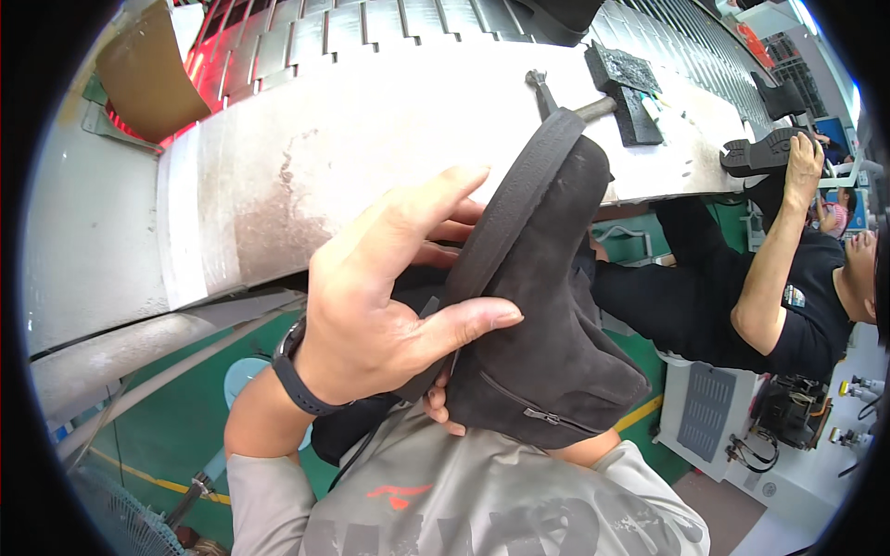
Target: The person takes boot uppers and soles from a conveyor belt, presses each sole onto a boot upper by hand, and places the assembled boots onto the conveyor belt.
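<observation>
A black suede-like ankle boot is held up in front of my chest, tilted, with its toe up and away and its thick dark sole facing left. A zipper runs along its lower side near the shaft opening. My left hand, with a dark band on the wrist, grips the boot at the sole. Its thumb presses on the upper, and its other fingers pass partly out of sight beyond the sole. My right hand is mostly hidden behind the boot; only its fingertips show, curled round the heel end.
Beyond the boot lies a pale, stained worktop bearing a hammer and black blocks. A slatted metal conveyor runs behind it. At right, a co-worker in black holds another dark boot. A fan stands at lower left.
</observation>
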`<state>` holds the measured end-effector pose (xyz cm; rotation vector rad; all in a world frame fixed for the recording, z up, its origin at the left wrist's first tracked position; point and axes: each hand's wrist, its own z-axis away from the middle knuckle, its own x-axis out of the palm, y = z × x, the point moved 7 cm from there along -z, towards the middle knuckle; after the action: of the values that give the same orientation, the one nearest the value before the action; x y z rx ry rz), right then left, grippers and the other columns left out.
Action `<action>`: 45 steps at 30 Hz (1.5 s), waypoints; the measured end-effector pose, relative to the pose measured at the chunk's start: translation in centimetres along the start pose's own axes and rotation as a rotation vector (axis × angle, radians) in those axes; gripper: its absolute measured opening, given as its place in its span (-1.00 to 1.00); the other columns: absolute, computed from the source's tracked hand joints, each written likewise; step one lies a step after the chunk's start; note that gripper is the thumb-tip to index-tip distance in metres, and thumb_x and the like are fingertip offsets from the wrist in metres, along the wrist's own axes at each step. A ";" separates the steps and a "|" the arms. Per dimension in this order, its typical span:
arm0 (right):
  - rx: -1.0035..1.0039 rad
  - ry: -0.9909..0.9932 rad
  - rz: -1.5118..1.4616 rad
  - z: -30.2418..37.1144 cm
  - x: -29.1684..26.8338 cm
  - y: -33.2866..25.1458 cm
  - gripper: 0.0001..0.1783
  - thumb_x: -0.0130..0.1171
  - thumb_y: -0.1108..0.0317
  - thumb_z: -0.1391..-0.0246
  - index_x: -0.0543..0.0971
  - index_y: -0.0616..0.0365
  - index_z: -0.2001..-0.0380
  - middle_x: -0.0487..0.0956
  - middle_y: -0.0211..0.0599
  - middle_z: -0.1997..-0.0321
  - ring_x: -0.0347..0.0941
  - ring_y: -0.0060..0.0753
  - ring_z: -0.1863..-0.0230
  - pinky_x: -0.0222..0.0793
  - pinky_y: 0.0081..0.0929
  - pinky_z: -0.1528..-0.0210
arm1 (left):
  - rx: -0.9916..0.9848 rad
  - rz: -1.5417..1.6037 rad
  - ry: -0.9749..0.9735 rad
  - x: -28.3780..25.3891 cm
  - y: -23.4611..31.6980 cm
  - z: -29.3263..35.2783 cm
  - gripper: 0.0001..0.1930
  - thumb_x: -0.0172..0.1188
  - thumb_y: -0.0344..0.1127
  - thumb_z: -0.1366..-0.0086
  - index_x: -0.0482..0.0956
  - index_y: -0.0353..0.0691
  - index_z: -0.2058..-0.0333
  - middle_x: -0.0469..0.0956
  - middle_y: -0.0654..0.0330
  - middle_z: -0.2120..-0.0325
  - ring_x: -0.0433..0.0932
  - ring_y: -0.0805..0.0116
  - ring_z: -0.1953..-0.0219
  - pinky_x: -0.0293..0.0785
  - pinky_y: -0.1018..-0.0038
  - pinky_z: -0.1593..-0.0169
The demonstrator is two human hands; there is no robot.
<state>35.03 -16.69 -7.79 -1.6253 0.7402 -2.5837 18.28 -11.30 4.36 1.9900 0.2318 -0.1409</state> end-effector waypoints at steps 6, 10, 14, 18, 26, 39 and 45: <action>0.066 0.053 -0.017 0.8 0.2 -0.1 -0.41 -0.11 0.00 -0.55 0.39 0.32 -0.31 0.62 0.16 0.03 0.65 -0.03 0.09 0.63 -0.24 0.17 | -0.014 -0.008 -0.068 0.1 -0.7 -0.7 -0.28 0.58 -0.48 -0.18 0.51 -0.40 -0.31 0.67 -0.07 0.01 0.73 0.25 -0.01 0.76 0.42 0.08; 0.088 0.057 -0.026 0.5 0.4 0.3 -0.40 -0.13 -0.01 -0.55 0.41 0.34 -0.29 0.62 0.18 0.05 0.65 -0.01 0.11 0.63 -0.24 0.21 | -0.120 0.052 -0.068 0.3 -1.8 -0.1 -0.31 0.49 -0.55 -0.23 0.48 -0.40 -0.33 0.68 -0.05 0.00 0.73 0.30 0.02 0.76 0.41 0.04; 0.093 0.076 -0.034 0.4 0.1 0.1 -0.39 -0.15 -0.02 -0.56 0.42 0.36 -0.27 0.62 0.20 0.07 0.65 0.01 0.12 0.63 -0.23 0.24 | -0.194 0.130 0.028 0.9 -2.4 1.2 -0.29 0.47 -0.58 -0.24 0.45 -0.40 -0.36 0.70 -0.06 0.00 0.74 0.27 0.01 0.74 0.39 -0.03; 0.128 0.107 -0.055 0.5 -0.1 0.6 -0.38 -0.17 -0.03 -0.56 0.44 0.38 -0.25 0.62 0.22 0.09 0.65 0.03 0.14 0.62 -0.23 0.27 | -0.270 0.165 0.030 0.8 -2.8 1.9 -0.36 0.41 -0.59 -0.30 0.45 -0.41 -0.35 0.71 -0.07 0.02 0.73 0.27 -0.02 0.69 0.40 -0.09; 0.083 0.063 -0.020 0.0 0.7 -0.1 -0.50 -0.05 0.04 -0.56 0.50 0.33 -0.14 0.61 0.10 0.11 0.62 -0.12 0.09 0.61 -0.31 0.24 | -0.295 0.293 0.056 1.1 -3.8 2.0 -0.41 0.33 -0.67 -0.34 0.47 -0.40 -0.34 0.71 -0.08 -0.02 0.72 0.28 -0.04 0.68 0.39 -0.14; -0.050 0.194 0.189 -0.8 -0.8 -1.8 -0.54 0.04 0.09 -0.52 0.47 0.28 -0.20 0.63 0.01 0.08 0.63 -0.17 0.13 0.60 -0.34 0.14 | -0.077 -0.382 0.103 2.2 -2.6 2.7 -0.42 0.30 -0.56 -0.36 0.42 -0.45 -0.33 0.75 -0.14 0.13 0.80 0.20 0.09 0.70 0.38 -0.03; -0.202 0.435 0.507 -0.5 -0.8 -3.4 -0.54 0.08 0.11 -0.51 0.46 0.25 -0.22 0.65 -0.03 0.06 0.63 -0.19 0.14 0.59 -0.36 0.10 | -0.163 -0.169 -0.005 0.7 -2.2 -0.9 -0.33 0.44 -0.24 -0.35 0.42 -0.44 -0.32 0.72 -0.08 0.07 0.75 0.20 0.02 0.64 0.32 -0.10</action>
<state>35.79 -13.26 -7.27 -0.7455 1.2736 -2.5371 18.42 -9.48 2.64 1.8073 0.3962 -0.2281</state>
